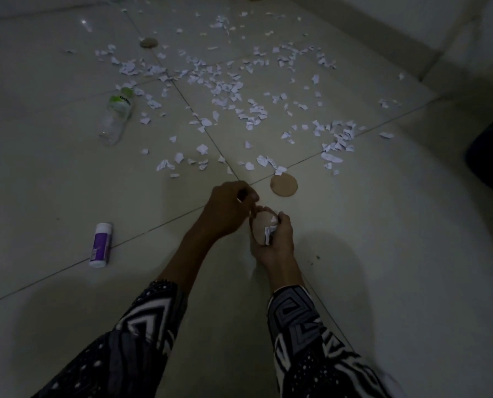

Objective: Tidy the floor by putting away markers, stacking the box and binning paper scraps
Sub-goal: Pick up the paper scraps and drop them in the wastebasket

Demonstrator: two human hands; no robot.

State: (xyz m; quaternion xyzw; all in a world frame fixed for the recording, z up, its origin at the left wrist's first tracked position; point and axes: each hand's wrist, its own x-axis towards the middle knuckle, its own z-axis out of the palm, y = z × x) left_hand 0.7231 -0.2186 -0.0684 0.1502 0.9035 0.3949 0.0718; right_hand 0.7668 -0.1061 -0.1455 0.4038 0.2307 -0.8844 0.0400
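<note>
Scraps (269,234), seemingly, in right hand (274,242).

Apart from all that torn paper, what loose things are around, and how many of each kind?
Round brown discs: 3, one far, one near, one in the right hand.
Clear plastic bottle: 1.
White and purple container: 1.
Total: 5.

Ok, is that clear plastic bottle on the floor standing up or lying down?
Lying down. The clear plastic bottle rests on its side on the tiles, green label facing up, among paper scraps.
</note>
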